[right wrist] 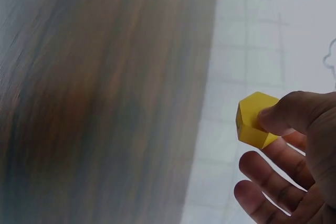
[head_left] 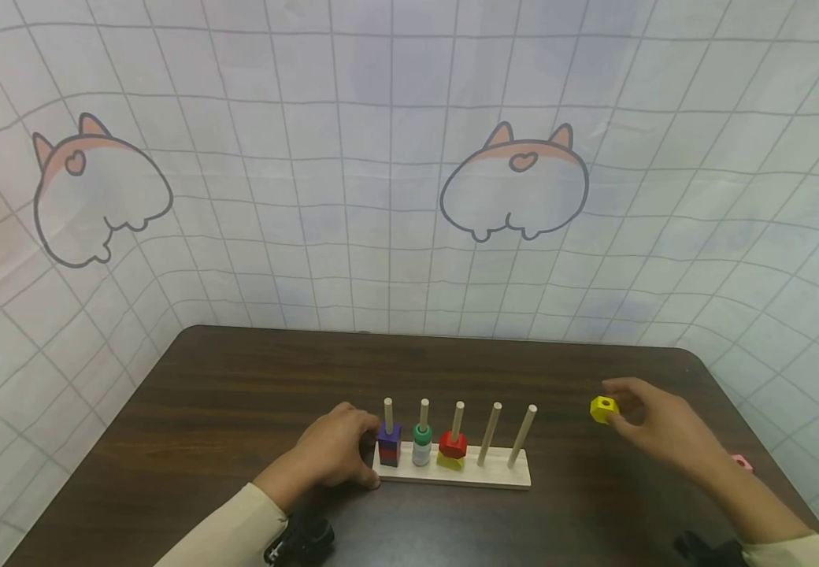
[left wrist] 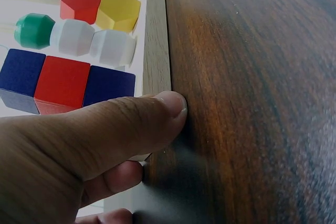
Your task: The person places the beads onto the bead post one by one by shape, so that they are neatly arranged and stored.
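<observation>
A wooden peg board (head_left: 483,471) with several upright pegs stands on the table. My left hand (head_left: 335,447) grips its left end; in the left wrist view the thumb (left wrist: 152,116) presses on the front edge. Square blocks, blue-purple (left wrist: 22,77) and red (left wrist: 62,82), are stacked on the leftmost peg. The second peg carries white beads (left wrist: 73,38) under a green bead (head_left: 421,434). A red hexagonal block (head_left: 453,445) sits above a yellow one (head_left: 450,461) on the third peg. To the right of the board, my right hand (head_left: 665,425) pinches a yellow hexagonal block (right wrist: 256,119) in the air.
On the table's right side a pink piece (head_left: 742,463) lies partly hidden behind the right forearm. The dark wooden table (head_left: 239,378) is bordered by a white grid-patterned cloth (head_left: 367,181) at the back and sides. The two rightmost pegs (head_left: 523,437) are bare.
</observation>
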A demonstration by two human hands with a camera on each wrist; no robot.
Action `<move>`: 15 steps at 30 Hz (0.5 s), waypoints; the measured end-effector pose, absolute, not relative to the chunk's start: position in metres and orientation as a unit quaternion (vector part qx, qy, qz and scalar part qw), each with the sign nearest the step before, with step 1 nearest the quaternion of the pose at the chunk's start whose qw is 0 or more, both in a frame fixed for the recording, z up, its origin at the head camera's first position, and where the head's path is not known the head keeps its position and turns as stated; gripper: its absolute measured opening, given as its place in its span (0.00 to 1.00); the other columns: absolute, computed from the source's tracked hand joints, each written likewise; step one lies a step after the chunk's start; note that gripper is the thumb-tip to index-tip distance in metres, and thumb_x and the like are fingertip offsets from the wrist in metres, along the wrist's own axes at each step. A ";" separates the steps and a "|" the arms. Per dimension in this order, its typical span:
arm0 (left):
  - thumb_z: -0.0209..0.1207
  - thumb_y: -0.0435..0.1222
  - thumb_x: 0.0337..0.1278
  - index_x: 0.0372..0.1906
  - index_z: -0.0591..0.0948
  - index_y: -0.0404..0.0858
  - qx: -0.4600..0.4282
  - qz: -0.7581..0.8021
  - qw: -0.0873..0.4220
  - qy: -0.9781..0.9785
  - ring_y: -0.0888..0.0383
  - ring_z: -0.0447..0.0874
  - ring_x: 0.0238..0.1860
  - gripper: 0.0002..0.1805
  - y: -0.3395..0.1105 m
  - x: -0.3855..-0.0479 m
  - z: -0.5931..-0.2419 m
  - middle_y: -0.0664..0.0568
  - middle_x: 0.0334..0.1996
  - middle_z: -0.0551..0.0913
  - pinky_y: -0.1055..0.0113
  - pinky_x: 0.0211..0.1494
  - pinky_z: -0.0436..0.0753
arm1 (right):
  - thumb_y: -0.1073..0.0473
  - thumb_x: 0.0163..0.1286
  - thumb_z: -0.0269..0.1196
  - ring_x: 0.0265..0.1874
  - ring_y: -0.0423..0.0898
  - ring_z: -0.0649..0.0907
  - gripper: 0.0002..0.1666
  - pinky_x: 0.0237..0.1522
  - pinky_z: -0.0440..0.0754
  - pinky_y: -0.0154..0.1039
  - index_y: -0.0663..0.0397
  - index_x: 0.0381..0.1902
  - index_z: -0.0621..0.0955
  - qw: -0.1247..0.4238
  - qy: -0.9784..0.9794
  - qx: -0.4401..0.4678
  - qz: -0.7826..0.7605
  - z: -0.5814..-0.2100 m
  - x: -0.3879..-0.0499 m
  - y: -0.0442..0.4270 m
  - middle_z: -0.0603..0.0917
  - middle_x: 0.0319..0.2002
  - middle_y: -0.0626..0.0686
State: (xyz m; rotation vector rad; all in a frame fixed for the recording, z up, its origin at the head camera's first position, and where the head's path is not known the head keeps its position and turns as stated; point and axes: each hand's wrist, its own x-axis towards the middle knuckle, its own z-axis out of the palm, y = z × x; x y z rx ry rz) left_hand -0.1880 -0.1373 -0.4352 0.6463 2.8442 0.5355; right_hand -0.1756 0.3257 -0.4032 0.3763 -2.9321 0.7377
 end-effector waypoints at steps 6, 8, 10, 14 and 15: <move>0.85 0.49 0.25 0.35 0.82 0.49 0.213 0.179 0.091 0.956 0.52 0.76 0.52 0.27 -0.138 -0.188 -0.434 0.63 0.35 0.83 0.52 0.48 0.80 | 0.62 0.63 0.72 0.36 0.48 0.86 0.28 0.37 0.82 0.52 0.55 0.61 0.79 0.064 -0.955 0.140 0.253 -0.387 -0.171 0.306 0.88 0.42 0.51; 0.85 0.49 0.24 0.35 0.82 0.49 0.214 0.179 0.090 0.956 0.52 0.76 0.51 0.27 -0.138 -0.188 -0.434 0.62 0.35 0.83 0.52 0.48 0.80 | 0.62 0.63 0.73 0.37 0.48 0.86 0.29 0.37 0.82 0.51 0.55 0.61 0.79 0.072 -0.953 0.145 0.258 -0.382 -0.169 0.300 0.88 0.41 0.50; 0.85 0.49 0.24 0.35 0.83 0.49 0.215 0.180 0.089 0.956 0.51 0.77 0.52 0.28 -0.138 -0.188 -0.433 0.62 0.35 0.83 0.51 0.48 0.80 | 0.62 0.62 0.74 0.37 0.48 0.87 0.29 0.37 0.82 0.50 0.54 0.61 0.79 0.084 -0.949 0.152 0.261 -0.379 -0.167 0.294 0.88 0.41 0.49; 0.85 0.48 0.23 0.36 0.83 0.48 0.219 0.181 0.087 0.955 0.51 0.77 0.52 0.28 -0.138 -0.188 -0.432 0.62 0.35 0.83 0.51 0.47 0.80 | 0.62 0.61 0.75 0.37 0.47 0.87 0.29 0.38 0.83 0.48 0.52 0.60 0.80 0.112 -0.942 0.167 0.267 -0.371 -0.163 0.284 0.88 0.40 0.47; 0.85 0.49 0.23 0.36 0.83 0.48 0.220 0.181 0.086 0.955 0.51 0.77 0.51 0.28 -0.137 -0.188 -0.432 0.62 0.35 0.83 0.51 0.47 0.80 | 0.62 0.61 0.75 0.38 0.47 0.87 0.29 0.38 0.83 0.48 0.52 0.60 0.80 0.118 -0.940 0.171 0.270 -0.369 -0.162 0.281 0.88 0.40 0.46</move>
